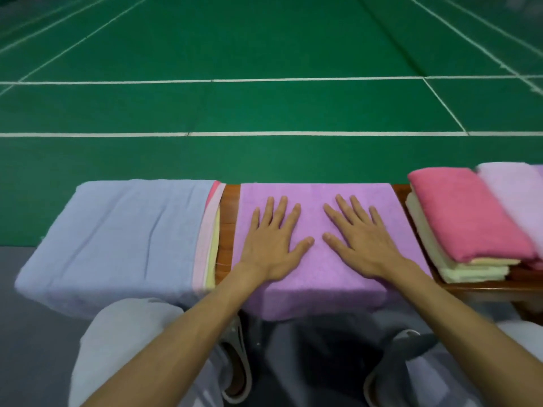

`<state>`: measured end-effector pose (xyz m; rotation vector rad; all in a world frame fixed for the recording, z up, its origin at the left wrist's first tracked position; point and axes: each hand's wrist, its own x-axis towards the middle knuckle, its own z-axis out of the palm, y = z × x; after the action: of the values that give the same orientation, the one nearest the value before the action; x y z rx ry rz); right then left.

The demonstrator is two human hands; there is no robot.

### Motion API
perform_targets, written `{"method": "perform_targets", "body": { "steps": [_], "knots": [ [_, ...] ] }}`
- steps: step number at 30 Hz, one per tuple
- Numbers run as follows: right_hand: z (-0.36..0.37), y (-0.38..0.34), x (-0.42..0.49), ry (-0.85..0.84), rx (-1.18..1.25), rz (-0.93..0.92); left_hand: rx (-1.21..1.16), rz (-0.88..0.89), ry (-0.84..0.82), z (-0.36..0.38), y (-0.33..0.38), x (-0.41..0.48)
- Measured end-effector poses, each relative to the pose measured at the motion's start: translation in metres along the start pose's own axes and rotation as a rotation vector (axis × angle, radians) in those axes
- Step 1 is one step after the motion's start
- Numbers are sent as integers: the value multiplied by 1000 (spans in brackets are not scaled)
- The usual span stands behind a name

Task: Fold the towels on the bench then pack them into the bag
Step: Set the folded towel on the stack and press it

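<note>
A purple towel [317, 198] lies spread over the middle of the wooden bench [226, 224], its near edge hanging over the front. My left hand [273, 242] and my right hand [358, 239] both press flat on it, fingers straight and spread, thumbs nearly meeting. To the left, a blue towel [117, 236] drapes over a pile with pink and yellow edges [210, 245] showing. To the right sits a folded stack: a pink towel [467, 212] on top of pale yellow towels [458, 268], with a light lilac towel [517, 195] beside it. No bag is in view.
A green sports court [264, 107] with white lines stretches beyond the bench. My knees in grey trousers [117, 348] and my sandals [235, 365] are under the bench's near edge on grey floor [29, 333].
</note>
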<state>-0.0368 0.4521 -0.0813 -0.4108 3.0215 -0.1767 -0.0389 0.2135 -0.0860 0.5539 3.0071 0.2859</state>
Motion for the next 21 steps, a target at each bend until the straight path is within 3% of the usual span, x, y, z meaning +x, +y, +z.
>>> {"method": "perform_targets", "body": {
  "steps": [9, 13, 15, 18, 21],
  "knots": [
    [-2, 45, -12, 36, 59, 198, 13, -55, 58, -8, -25, -7],
    [-4, 41, -15, 50, 140, 219, -144, -44, 66, -12, -26, -9],
    [-6, 36, -15, 150, 244, 285, -297, -120, 141, -18, -28, -12],
    [-16, 28, -16, 371, 252, 404, -196, -351, 323, -30, -38, -20],
    [-31, 22, -14, 333, 224, 490, -181, -526, 277, -37, -49, -23]
  ]
}}
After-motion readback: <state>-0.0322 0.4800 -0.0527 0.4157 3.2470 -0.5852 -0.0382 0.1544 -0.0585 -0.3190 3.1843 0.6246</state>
